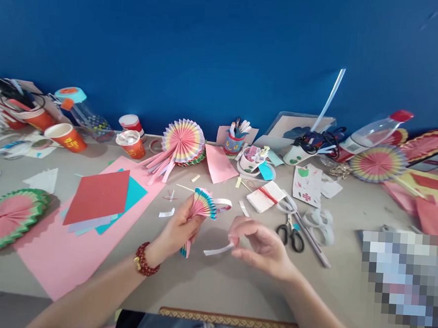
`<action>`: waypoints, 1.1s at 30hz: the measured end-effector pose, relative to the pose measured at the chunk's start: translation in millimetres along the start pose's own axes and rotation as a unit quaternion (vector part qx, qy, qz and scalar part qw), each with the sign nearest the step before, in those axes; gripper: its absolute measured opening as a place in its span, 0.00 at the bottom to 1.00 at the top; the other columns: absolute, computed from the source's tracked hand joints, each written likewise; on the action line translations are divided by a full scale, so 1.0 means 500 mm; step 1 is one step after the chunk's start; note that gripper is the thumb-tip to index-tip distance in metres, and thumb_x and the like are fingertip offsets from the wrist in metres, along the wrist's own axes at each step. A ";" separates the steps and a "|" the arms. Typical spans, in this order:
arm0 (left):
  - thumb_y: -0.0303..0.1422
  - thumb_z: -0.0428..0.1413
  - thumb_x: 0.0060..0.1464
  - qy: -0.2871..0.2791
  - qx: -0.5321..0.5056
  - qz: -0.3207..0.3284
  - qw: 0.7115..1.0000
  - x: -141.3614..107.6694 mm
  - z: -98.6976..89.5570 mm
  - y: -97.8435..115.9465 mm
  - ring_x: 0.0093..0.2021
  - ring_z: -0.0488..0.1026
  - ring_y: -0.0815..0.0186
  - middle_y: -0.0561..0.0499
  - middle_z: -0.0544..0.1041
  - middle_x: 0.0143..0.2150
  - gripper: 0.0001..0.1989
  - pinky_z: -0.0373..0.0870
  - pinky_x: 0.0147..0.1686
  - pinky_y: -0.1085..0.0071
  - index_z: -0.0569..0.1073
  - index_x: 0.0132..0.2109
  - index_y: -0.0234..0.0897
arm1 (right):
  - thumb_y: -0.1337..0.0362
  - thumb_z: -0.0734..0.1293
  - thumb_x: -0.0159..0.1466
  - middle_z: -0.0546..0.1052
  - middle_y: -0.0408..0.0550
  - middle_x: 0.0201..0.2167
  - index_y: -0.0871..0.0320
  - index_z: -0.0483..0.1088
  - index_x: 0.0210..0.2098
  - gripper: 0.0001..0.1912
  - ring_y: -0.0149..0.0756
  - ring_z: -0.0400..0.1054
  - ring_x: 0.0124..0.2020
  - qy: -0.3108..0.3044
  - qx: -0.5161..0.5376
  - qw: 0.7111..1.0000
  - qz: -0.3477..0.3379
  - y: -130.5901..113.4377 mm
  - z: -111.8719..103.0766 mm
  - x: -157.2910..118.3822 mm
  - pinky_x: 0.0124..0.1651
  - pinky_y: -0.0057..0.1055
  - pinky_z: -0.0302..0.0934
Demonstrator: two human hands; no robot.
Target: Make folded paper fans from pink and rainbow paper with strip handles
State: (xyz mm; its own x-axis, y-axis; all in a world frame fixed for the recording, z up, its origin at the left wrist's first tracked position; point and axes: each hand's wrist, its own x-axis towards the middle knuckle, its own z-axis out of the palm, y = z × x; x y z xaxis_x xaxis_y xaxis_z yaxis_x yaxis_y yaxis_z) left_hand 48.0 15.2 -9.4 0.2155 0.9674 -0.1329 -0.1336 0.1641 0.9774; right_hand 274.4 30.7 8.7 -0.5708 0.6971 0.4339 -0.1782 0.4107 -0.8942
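Note:
My left hand (184, 219) is closed round a small pleated paper fan (203, 202), pink and cream with a teal edge. A loop of white strip (223, 204) sticks out from the fan's right side. Beside it, my right hand (260, 245) pinches a short white strip (217, 250), perhaps tape or paper, between thumb and fingers. The strip's free end points left, below the fan and apart from it. Black-handled scissors (291, 233) lie just right of my right hand.
Red, teal and pale sheets (100, 196) lie on large pink paper (87, 255) at left. A green-edged pleated disc (15, 216) is further left. Paper cups (67, 137), a rainbow pleated rosette (183, 142) and a bottle (372, 134) line the blue wall. Tape rolls (321, 222) sit beyond the scissors.

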 end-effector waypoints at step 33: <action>0.47 0.54 0.63 -0.217 -0.133 -0.153 0.955 -0.029 0.031 -0.006 0.17 0.59 0.78 0.56 0.68 0.29 0.16 0.69 0.21 0.76 0.68 0.43 0.37 | 0.63 0.72 0.64 0.60 0.54 0.62 0.36 0.43 0.71 0.46 0.30 0.75 0.37 0.188 0.014 0.976 0.113 0.027 0.056 0.003 0.39 0.33 0.74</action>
State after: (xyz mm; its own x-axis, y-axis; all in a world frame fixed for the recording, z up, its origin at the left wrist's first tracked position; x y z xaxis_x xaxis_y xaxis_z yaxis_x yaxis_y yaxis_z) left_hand 60.3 -2.3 -7.9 0.6564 0.7051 -0.2681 -0.2289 0.5248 0.8199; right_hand 248.8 20.9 -6.0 -0.2655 0.9361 0.2308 -0.1070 0.2093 -0.9720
